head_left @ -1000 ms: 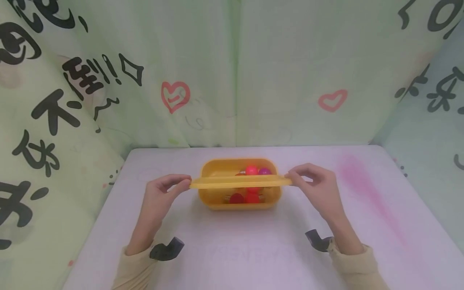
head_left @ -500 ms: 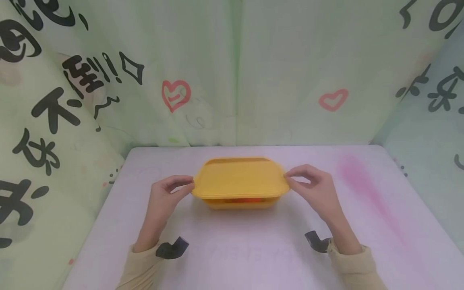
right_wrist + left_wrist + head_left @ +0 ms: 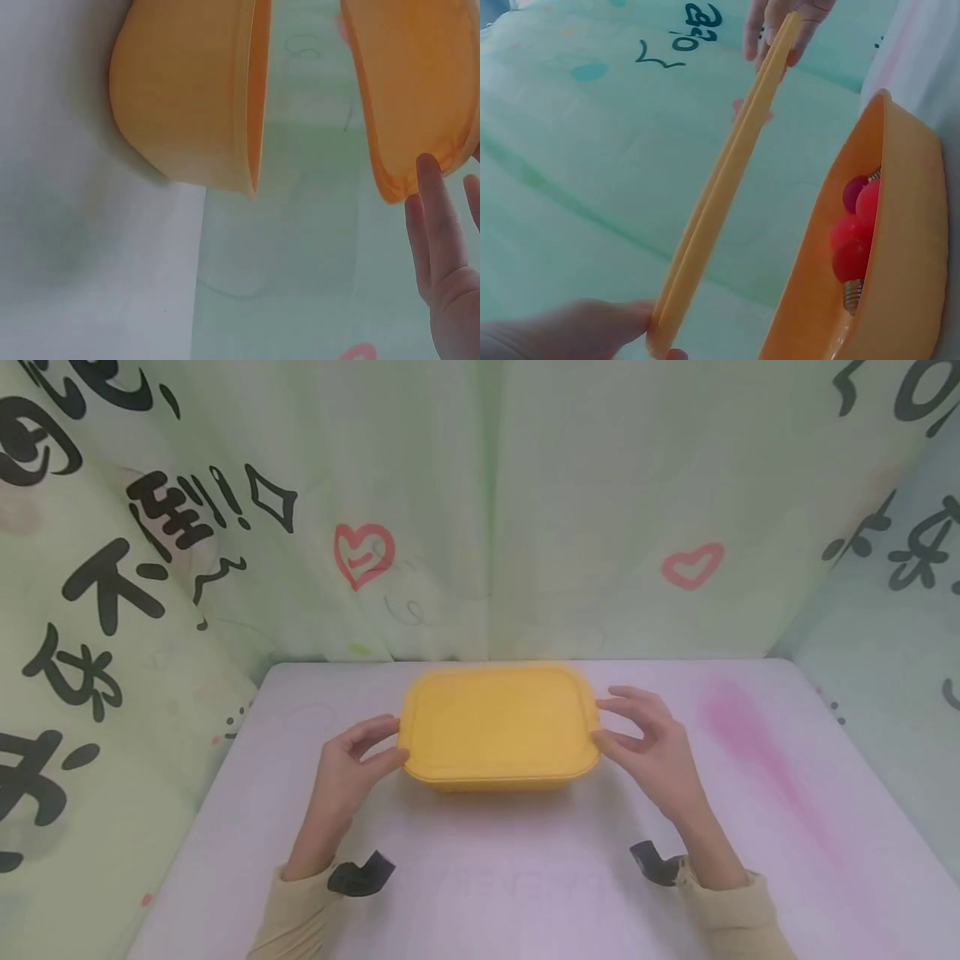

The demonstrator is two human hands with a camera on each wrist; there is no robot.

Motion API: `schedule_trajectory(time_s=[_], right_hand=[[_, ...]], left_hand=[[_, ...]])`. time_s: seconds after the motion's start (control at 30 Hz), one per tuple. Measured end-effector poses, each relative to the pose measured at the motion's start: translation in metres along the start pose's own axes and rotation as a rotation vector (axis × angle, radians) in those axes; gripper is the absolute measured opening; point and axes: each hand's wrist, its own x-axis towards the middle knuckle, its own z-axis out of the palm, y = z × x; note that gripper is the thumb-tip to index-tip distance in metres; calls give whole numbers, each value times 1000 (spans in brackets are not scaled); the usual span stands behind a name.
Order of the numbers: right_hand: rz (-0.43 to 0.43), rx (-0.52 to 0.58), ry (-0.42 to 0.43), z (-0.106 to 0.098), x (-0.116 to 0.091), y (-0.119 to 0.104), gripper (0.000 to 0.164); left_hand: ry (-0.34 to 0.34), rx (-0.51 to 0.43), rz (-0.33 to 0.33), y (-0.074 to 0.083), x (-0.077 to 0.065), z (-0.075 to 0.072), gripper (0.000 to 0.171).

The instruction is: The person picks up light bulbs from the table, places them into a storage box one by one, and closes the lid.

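A yellow plastic lid [image 3: 498, 722] hangs over the matching yellow box [image 3: 915, 217], hiding most of it in the head view. My left hand [image 3: 358, 764] pinches the lid's left end between thumb and fingers. At the opposite end my right hand [image 3: 652, 747] holds the rim, its fingers spread along the edge. Both wrist views show a gap between lid and box. Inside the box lie several small red and purple bulbs [image 3: 851, 259] with metal screw bases, seen only in the left wrist view.
The box stands on a pale table [image 3: 510, 877] with a pink smear [image 3: 757, 752] at the right. Light green curtains [image 3: 570, 510] with black writing and red hearts surround the back and sides.
The lid has turned from nearly edge-on to flat-facing in the head view, covering the box and bulbs. Both hands kept hold of its ends; the right hand's fingers have spread.
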Motion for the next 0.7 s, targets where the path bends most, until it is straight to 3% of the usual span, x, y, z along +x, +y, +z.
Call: schedule_trajectory(time_s=[0.37,0.7], right_hand=[[65,17,-34,-1,-2,9,54],[111,-55,-70,3,1,15,54]], left_hand=[[-42,-7,-16,-9,4,1,55],[25,52,-29,-19,10,4,53]])
